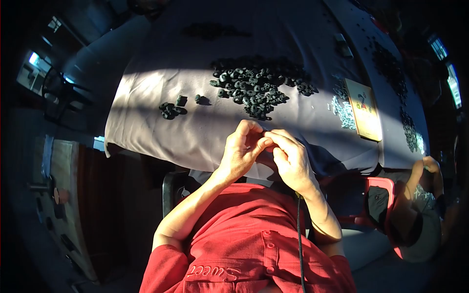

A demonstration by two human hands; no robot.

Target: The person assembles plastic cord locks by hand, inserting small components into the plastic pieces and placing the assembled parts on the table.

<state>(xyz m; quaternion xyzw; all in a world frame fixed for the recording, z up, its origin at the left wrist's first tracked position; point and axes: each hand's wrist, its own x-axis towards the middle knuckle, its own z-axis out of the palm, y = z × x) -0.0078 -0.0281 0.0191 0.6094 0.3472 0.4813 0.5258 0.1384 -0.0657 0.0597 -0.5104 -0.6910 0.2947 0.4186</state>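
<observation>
Left hand (pixel 236 151) and right hand (pixel 296 163) are pinching a barely visible piece (pixel 264 132); a cluster (pixel 171 111) is lying apart, the larger pile (pixel 255 88) remaining.

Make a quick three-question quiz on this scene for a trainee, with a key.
1. Choose: where is the yellow book relative to the big black pile? (a) left of it (b) right of it (c) on top of it
2. True or false: the person's two hands are spread far apart.
3. Fill in: the person's shirt is ____.

Key: 1. b. 2. False; the left hand and right hand are close together. 3. Red.
</observation>
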